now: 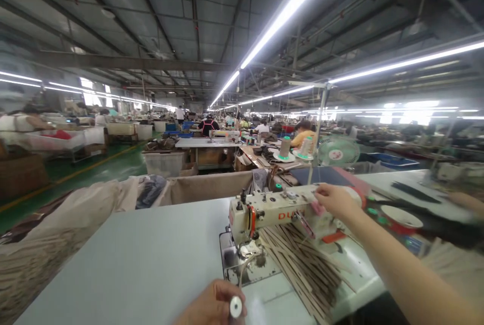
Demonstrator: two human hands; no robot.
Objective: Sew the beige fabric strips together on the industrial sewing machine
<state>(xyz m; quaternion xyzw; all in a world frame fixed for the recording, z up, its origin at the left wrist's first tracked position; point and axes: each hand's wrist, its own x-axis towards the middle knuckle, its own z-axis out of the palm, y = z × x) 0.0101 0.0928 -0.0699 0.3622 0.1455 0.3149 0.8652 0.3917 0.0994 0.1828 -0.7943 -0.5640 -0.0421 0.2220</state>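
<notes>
A cream sewing machine (272, 211) with red lettering stands on the pale grey table (143, 259). My right hand (335, 200) reaches over its top, fingers pinched at a thin thread running up towards the thread stand. My left hand (212, 307), at the bottom edge near the table's front, is closed on a small round white bobbin (236, 307). A stack of brown striped fabric pieces (302, 264) lies under the machine's arm, right of the needle plate (242, 259).
Two thread cones (284, 149) and a green desk fan (338, 152) stand behind the machine. A red-rimmed bowl (401, 218) sits to the right. A beige fabric-lined bin (113, 199) runs along the table's left. Other workers sit at rows of tables further back.
</notes>
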